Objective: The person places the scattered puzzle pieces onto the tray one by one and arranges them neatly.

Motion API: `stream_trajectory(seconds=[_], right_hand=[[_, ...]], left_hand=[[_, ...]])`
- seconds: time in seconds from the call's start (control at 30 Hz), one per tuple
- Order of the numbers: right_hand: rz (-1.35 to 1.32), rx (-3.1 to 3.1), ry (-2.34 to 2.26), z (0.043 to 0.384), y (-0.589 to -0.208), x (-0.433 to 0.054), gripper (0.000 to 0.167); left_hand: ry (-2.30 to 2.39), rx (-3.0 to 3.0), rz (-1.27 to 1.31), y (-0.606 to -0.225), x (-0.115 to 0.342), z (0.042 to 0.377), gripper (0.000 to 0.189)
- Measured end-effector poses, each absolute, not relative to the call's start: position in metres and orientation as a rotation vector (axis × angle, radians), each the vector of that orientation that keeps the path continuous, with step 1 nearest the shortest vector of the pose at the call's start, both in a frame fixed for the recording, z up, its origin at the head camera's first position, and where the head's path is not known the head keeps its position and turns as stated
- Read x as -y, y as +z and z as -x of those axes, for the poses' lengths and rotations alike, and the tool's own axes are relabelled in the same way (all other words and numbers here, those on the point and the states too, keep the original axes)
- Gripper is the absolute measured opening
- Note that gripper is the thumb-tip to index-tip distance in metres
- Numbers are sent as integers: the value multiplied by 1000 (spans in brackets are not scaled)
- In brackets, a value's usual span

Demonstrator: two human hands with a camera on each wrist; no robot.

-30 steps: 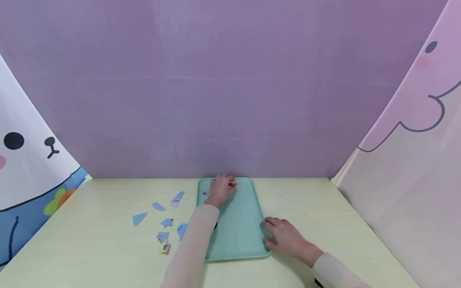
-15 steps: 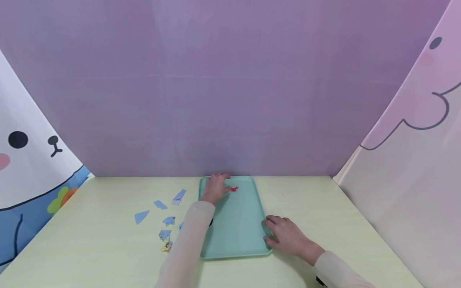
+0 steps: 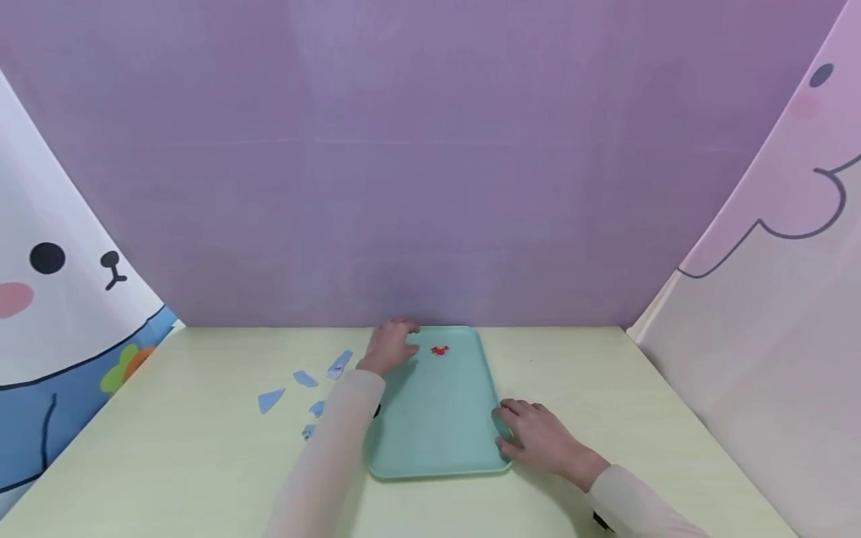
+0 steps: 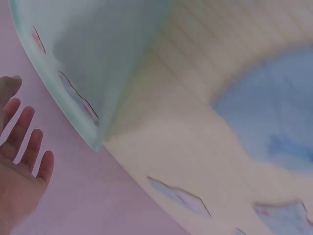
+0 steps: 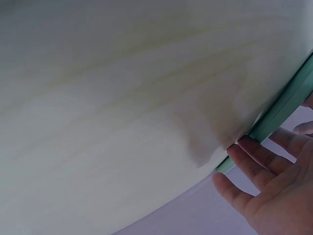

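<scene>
My left hand [image 3: 389, 347] hovers over the far left corner of the mint green tray [image 3: 440, 418], its fingers spread and holding nothing. Inside the tray near its far end lies a small red paper piece [image 3: 439, 350]. The left wrist view also shows a blue paper piece [image 4: 78, 98] in the tray's corner, which the hand hides in the head view. My right hand [image 3: 541, 437] stays at the tray's right side, fingers touching the rim [image 5: 283, 105] and loosely extended.
Left of the tray, several torn-looking blue paper pieces lie on the pale wooden table [image 3: 202, 463], among them a triangular piece [image 3: 271, 400]. My left sleeve [image 3: 329, 456] covers some of them. A purple backdrop [image 3: 430, 164] stands behind the table's far edge.
The left hand has let go of the red paper piece in the tray and moved left, away from it. The right hand has stayed at the tray's edge. The head view has shifted slightly.
</scene>
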State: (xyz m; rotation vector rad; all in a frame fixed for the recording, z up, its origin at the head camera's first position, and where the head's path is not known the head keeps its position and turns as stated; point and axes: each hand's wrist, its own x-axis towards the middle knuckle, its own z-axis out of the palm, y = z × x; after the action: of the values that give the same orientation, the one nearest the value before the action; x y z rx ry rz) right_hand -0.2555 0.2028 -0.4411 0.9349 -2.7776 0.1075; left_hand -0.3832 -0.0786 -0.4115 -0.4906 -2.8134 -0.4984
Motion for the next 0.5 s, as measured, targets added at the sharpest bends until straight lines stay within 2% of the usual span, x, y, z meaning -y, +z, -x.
stream_trajectory(seconds=[0.5], right_hand=[[-944,2771,113,255,-440,-203,41]], left_hand=[[-385,2756,523,-425,115,376,26]])
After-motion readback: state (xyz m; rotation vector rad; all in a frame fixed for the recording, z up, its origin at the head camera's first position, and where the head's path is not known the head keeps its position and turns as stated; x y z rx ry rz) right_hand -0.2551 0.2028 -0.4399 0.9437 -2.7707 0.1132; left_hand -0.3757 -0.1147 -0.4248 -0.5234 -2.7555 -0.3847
